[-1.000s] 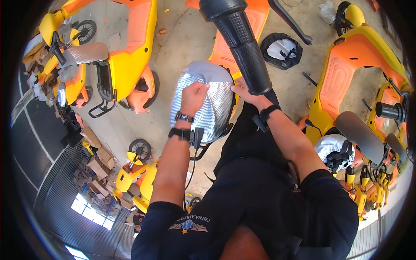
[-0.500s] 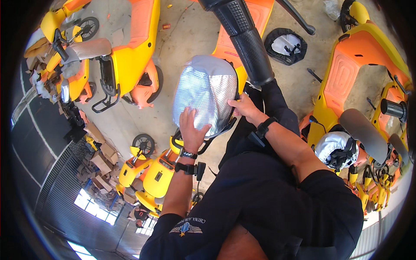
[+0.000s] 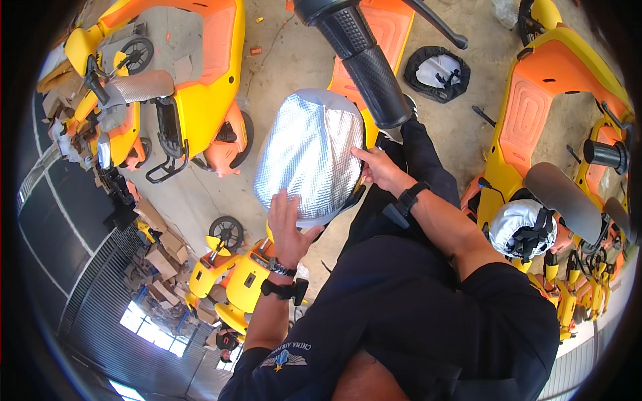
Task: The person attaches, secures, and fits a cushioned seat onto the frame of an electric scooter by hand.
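Observation:
A shiny silver seat cover [image 3: 311,157] with a grey rim is stretched over a scooter's seat in front of me. At its near edge, my left hand [image 3: 291,230] rests with fingers extended on the silver cloth and thumb spread to the side. My right hand [image 3: 381,168] pinches the cover's right edge, thumb on top and the other fingers curled underneath, partly hidden. Beyond the cover lies the scooter's orange footboard [image 3: 384,33]. A black handlebar grip [image 3: 364,73] juts across the view above my right hand.
Yellow-and-orange scooters stand at left [image 3: 204,93] and right [image 3: 511,134]. A black-rimmed cover [image 3: 438,72] lies on the concrete floor, and a bundled silver cover [image 3: 521,230] sits at right. Cardboard boxes [image 3: 160,260] are piled at lower left. Another person [image 3: 227,341] is in the background.
My left hand has slid slightly nearer to me along the cover, whose near-left part looks fuller and smoother. The right hand keeps its hold on the right edge.

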`<state>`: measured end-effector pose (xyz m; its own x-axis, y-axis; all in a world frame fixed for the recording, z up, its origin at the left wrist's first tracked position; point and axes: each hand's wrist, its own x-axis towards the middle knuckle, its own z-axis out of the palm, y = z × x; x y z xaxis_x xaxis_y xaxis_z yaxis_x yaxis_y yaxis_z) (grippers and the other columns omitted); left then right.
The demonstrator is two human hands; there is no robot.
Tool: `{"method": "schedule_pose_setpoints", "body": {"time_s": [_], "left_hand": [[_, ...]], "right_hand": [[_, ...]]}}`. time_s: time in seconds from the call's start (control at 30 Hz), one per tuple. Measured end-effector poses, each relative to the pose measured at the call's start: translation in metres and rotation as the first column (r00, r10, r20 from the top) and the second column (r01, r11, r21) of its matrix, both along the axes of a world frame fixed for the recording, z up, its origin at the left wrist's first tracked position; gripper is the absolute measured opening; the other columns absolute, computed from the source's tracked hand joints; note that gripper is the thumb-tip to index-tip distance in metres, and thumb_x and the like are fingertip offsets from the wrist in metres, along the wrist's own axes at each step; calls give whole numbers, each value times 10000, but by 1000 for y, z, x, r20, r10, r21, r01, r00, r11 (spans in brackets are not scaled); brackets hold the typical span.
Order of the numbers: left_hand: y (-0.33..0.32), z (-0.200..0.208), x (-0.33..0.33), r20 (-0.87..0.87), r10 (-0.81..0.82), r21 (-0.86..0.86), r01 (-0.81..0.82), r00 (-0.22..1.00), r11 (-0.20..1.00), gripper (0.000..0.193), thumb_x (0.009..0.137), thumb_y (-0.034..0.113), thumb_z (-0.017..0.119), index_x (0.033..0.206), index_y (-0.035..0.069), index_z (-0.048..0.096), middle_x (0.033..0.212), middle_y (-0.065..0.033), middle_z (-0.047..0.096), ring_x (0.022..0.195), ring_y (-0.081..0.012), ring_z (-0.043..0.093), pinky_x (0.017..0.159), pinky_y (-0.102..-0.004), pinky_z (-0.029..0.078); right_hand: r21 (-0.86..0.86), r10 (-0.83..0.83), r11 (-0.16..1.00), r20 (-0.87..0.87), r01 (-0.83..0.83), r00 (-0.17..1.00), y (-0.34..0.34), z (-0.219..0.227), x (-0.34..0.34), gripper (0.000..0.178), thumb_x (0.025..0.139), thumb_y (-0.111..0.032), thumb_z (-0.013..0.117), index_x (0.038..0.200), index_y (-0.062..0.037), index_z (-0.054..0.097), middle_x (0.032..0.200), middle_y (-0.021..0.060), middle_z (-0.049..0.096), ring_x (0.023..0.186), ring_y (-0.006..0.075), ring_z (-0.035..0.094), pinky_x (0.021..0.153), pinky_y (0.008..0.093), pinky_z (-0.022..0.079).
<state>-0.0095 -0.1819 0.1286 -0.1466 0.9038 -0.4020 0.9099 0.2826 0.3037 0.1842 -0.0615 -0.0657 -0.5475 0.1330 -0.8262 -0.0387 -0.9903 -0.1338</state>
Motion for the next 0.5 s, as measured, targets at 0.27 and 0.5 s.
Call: {"method": "schedule_pose_setpoints", "body": {"time_s": [0.27,0.5], "left_hand": [[53,53,-13,-128,-226,117,241,966,963,884,702,506,786,1408,116,426,1524,-192,305,1413,-428,233,1106,-605,155],[107,59,-16,-199,-439,157,471,876,868,887,715,643,710,1364,92,459,1483,-210,348,1382,-424,289,1086,-601,198]], "right_hand": [[-79,-98,992,17,99,995,24,29,-4,397,889,-486,651,842,-94,602,653,-13,549,482,78,452,407,221,321],[-91,-385,922,-99,377,917,37,34,23,329,876,-200,699,1127,-40,558,734,15,559,622,117,592,521,249,497]]}}
